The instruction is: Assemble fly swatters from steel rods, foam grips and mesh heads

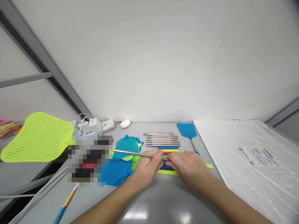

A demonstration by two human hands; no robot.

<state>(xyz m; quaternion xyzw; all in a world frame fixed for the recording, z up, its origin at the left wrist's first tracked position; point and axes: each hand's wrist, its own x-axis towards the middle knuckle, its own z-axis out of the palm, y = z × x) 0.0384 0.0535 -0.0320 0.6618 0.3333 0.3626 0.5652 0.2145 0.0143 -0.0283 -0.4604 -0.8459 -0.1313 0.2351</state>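
From the right grip [187, 163], the smooth grey table [179, 200] gives room at six o'clock. Overlapping blue-and-green mesh swatter heads [119, 171] block nine, slim silver metal rods [163, 145] eleven, a flat blue metal-shafted swatter [187, 129] twelve, a white plastic-wrapped panel [247, 179] three.

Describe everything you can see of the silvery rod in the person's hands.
The rod is thin, straight and shiny, apparently metal. It runs almost level across the view, its left part slightly higher. The left hand grips it, thumb along it; its right end disappears at the right hand. Pixelation hides its leftward stretch; a lime swatter head lines up beyond, but any join is unseen.
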